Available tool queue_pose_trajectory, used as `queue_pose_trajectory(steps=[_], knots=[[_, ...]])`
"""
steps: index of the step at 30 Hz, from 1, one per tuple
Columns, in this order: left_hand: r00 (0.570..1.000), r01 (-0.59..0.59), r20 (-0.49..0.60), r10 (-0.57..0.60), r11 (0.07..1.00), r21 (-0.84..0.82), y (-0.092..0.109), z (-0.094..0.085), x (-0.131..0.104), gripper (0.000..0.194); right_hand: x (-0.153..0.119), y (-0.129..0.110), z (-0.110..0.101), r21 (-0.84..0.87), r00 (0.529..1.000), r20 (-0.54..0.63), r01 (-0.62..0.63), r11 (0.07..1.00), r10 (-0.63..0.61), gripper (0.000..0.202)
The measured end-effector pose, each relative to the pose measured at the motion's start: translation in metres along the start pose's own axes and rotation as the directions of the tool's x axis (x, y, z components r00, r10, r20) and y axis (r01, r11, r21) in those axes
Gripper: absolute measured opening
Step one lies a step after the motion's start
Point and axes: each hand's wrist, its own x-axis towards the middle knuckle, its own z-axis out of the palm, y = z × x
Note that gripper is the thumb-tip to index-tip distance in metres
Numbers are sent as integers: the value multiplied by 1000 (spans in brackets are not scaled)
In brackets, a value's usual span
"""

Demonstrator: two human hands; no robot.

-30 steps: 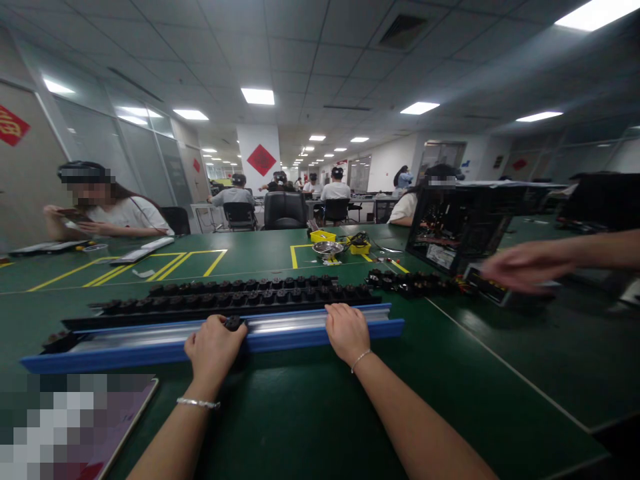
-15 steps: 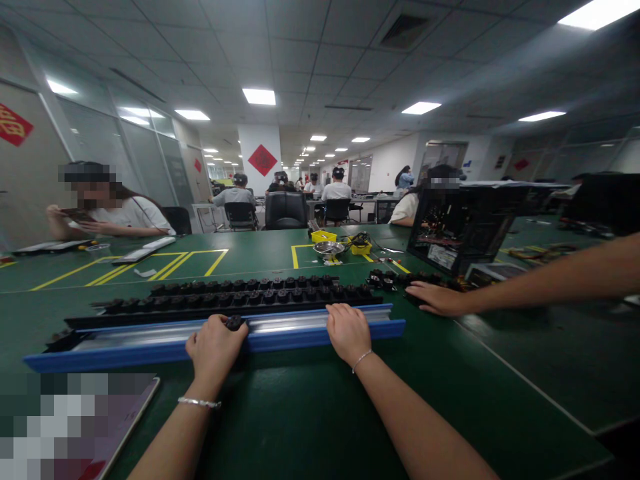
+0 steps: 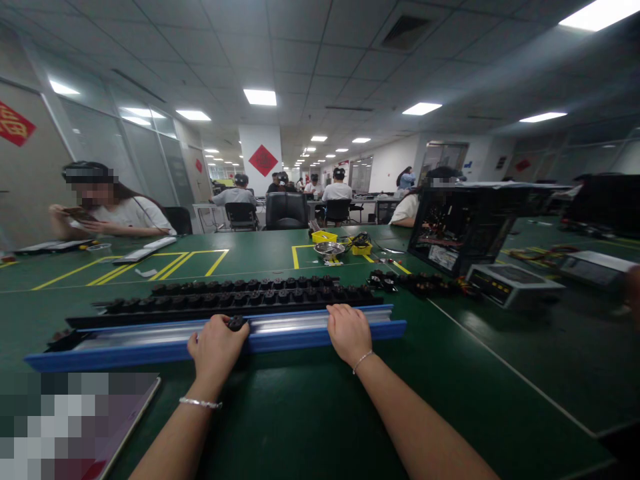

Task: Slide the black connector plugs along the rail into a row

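Note:
A long blue channel point(image 3: 295, 341) with a shiny metal inner floor lies across the green table in front of me. My left hand point(image 3: 219, 347) pinches a small round black piece point(image 3: 237, 323) at the channel, left of its middle. What that piece is exactly, I cannot make out. Toward the right end, my right hand point(image 3: 350, 332) grips the channel, fingers over its far wall and palm near the front wall. Just behind the channel run black strips point(image 3: 225, 309) bearing rows of similar round black pieces.
A tablet-like device point(image 3: 133, 417) lies at front left. To the right stand an open computer case point(image 3: 453, 230) and a power supply point(image 3: 515, 285). Farther back are a metal bowl point(image 3: 329, 249) and yellow bins point(image 3: 324, 237). A person point(image 3: 120, 210) sits across at left.
Another person's arm has pulled back to the right from the small black parts, uncovering the power supply. My two hands, the black piece and the channel have hardly moved.

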Motion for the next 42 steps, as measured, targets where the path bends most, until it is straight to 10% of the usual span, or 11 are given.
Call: queue_pose_trajectory(steps=[42], knots=[[999, -34, 33, 36, 999, -32, 2, 2, -1, 47, 0, 1, 1, 0, 1000, 12, 3, 1000, -3, 39]])
